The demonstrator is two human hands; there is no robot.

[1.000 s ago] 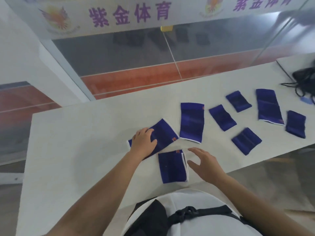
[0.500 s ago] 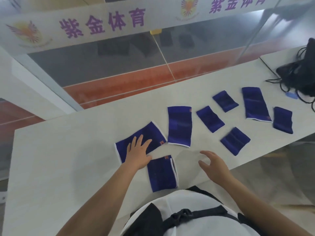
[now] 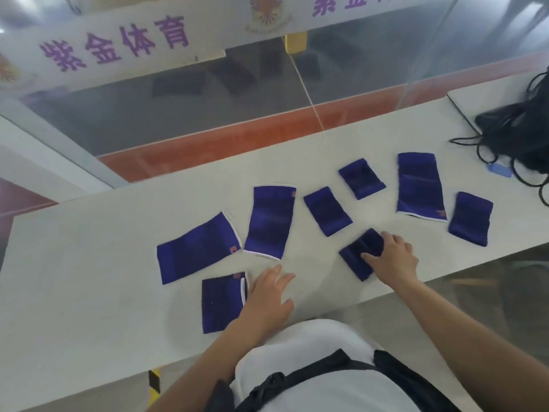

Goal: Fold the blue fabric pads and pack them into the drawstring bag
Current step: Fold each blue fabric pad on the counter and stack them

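Several blue fabric pads lie spread on the white table (image 3: 89,307). My right hand (image 3: 392,260) rests on a small folded pad (image 3: 359,252) near the front edge, fingers curled over its right side. My left hand (image 3: 267,292) lies flat on the bare table, fingers apart, just right of a folded pad (image 3: 221,301). Two long unfolded pads with white trim, one (image 3: 196,248) and another (image 3: 270,221), lie beyond my left hand. More pads sit to the right: a small one (image 3: 326,211), another (image 3: 361,178), a long one (image 3: 419,187), and one (image 3: 471,218) furthest right. The black drawstring bag (image 3: 517,126) sits far right.
Black cords (image 3: 487,153) trail from the bag, next to a small blue tag (image 3: 499,169). A second tabletop (image 3: 487,93) abuts at the right. Beyond the table stands a glass partition with a banner (image 3: 118,40). The table's front edge runs close to my body.
My left hand has left the long pad and moved right onto the table beside the folded pad. My right hand reached forward and right onto the small folded pad.
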